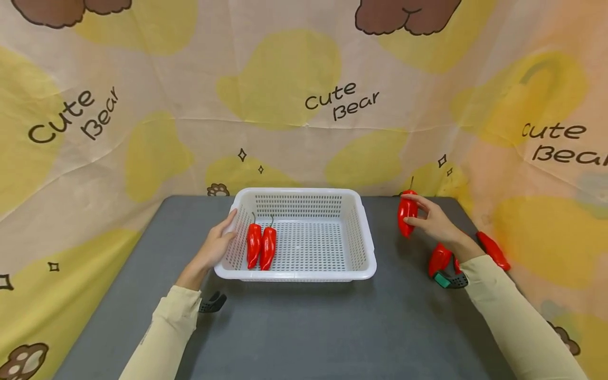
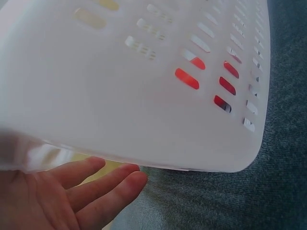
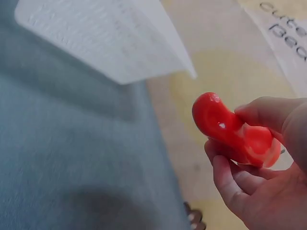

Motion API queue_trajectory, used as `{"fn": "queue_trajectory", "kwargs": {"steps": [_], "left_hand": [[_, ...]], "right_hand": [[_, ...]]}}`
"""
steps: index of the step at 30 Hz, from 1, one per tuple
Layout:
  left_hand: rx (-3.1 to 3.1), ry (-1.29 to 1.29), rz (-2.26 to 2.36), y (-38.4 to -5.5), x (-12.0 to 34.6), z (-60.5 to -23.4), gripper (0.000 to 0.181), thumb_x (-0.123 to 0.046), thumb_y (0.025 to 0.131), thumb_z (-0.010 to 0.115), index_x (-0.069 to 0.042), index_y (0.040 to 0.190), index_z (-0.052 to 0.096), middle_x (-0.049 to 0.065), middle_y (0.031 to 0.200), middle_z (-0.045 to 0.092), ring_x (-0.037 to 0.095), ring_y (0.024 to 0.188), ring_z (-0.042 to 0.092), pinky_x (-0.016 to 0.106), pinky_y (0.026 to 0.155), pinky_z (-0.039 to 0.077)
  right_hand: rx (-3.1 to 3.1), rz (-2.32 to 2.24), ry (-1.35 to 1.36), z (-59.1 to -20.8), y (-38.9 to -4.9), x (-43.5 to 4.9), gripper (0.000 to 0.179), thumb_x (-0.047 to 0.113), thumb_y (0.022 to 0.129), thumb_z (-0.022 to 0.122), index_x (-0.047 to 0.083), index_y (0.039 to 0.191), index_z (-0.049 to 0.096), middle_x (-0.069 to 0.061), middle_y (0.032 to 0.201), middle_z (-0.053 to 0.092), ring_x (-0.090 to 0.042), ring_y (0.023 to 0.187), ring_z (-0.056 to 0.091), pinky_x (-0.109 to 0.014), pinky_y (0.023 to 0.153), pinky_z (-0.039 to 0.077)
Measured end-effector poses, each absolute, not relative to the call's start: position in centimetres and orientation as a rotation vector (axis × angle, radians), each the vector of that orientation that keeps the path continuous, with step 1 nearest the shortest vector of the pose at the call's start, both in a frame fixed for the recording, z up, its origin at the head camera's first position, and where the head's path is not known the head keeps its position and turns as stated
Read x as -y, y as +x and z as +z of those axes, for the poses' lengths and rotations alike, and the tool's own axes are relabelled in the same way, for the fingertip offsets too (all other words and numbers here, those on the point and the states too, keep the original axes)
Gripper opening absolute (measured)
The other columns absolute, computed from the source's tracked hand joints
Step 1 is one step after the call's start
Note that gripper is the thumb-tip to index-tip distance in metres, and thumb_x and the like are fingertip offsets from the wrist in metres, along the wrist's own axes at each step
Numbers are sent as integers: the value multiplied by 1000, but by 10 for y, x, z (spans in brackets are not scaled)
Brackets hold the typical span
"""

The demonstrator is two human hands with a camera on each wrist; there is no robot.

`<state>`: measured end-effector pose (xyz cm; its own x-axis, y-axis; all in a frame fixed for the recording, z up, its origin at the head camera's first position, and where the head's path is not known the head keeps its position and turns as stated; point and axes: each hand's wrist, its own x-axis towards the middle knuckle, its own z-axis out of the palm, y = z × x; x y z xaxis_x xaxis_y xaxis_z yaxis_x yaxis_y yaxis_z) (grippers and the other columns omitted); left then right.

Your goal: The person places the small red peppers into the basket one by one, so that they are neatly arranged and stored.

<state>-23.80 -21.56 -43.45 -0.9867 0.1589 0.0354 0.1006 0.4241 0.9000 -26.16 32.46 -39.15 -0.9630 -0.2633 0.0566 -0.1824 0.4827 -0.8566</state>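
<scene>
A white perforated plastic basket [image 1: 297, 274] stands on the grey table, with two red chili peppers [image 1: 254, 245] lying side by side in its left part. My left hand [image 1: 216, 245] rests at the basket's left rim; in the left wrist view its fingers [image 2: 112, 191] extend loosely along the edge of the outer wall. Off to the right of the basket, my right hand [image 1: 434, 221] pinches another red chili pepper [image 1: 407, 214] between thumb and fingers, stem up, raised over the table. In the right wrist view that held pepper [image 3: 225, 129] shows its rounded tip.
More red peppers lie at the right: one pepper [image 1: 440, 258] near the right wrist, partly hidden by the wrist strap, and another pepper [image 1: 494, 250] at the table's right edge. A printed cloth [image 1: 294, 153] hangs behind and along the sides of the grey table [image 1: 304, 327].
</scene>
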Motion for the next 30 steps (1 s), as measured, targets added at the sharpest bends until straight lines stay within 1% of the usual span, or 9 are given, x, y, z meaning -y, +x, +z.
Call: {"fn": "queue_trajectory", "kwargs": {"steps": [2, 3, 7, 9, 11, 14, 22, 26, 30], "left_hand": [[-2599, 238, 1637, -237, 216, -434, 63, -4, 104, 38, -12, 163, 17, 32, 161, 28, 52, 114, 63, 53, 86, 61], [-2599, 238, 1638, -237, 216, -434, 63, -5, 104, 39, -12, 163, 17, 32, 161, 29, 52, 114, 63, 53, 85, 61], [-2596, 237, 1644, -236, 216, -435, 63, -6, 104, 39, -13, 163, 17, 32, 160, 30, 51, 112, 64, 53, 84, 61], [-2596, 232, 1645, -236, 216, -435, 63, -6, 104, 39, -13, 163, 17, 31, 161, 30, 51, 112, 64, 53, 85, 61], [-2591, 225, 1649, -237, 216, -436, 63, -6, 104, 39, -13, 163, 17, 31, 161, 29, 52, 112, 64, 53, 85, 61], [-2591, 231, 1651, -238, 217, -437, 63, -5, 104, 39, -12, 163, 16, 31, 161, 28, 52, 113, 63, 54, 86, 60], [-2596, 246, 1660, -239, 218, -439, 62, -5, 104, 39, -12, 162, 18, 32, 161, 29, 52, 114, 63, 53, 84, 61], [-2585, 260, 1672, -240, 218, -439, 63, -4, 104, 39, -13, 162, 18, 32, 160, 29, 53, 115, 62, 54, 85, 61], [-2594, 270, 1674, -239, 219, -439, 63, -3, 103, 39, -12, 162, 19, 32, 160, 30, 54, 115, 62, 55, 86, 60]], "right_hand": [[-2630, -1522, -393, -387, -263, -320, 63, 9, 98, 63, 4, 155, 35, -28, 156, 37, -11, 112, 58, -12, 81, 54], [-2622, -1536, -401, -385, -263, -317, 64, 9, 98, 63, 4, 155, 34, -28, 157, 36, -12, 113, 58, -13, 82, 54], [-2609, -1584, -427, -377, -265, -305, 62, 7, 98, 62, 5, 154, 35, -25, 156, 36, -26, 122, 49, -12, 82, 54], [-2589, -1605, -457, -373, -266, -299, 62, 5, 98, 61, 3, 154, 34, -26, 155, 35, -34, 124, 48, -14, 82, 55], [-2586, -1609, -476, -369, -267, -294, 62, 5, 98, 61, 3, 154, 34, -26, 154, 36, -37, 125, 47, -13, 82, 55], [-2568, -1621, -510, -365, -269, -286, 63, 4, 98, 60, 3, 155, 32, -27, 153, 35, -41, 123, 49, -15, 81, 56], [-2571, -1613, -560, -357, -275, -262, 65, 4, 97, 62, 6, 156, 34, -26, 151, 39, -42, 117, 53, -17, 80, 56], [-2543, -1639, -579, -350, -277, -249, 66, 2, 97, 62, 8, 156, 34, -24, 155, 36, -50, 122, 55, -16, 82, 56], [-2509, -1668, -602, -342, -282, -232, 66, 1, 97, 62, 8, 156, 34, -22, 159, 34, -52, 130, 52, -17, 86, 57]]}}
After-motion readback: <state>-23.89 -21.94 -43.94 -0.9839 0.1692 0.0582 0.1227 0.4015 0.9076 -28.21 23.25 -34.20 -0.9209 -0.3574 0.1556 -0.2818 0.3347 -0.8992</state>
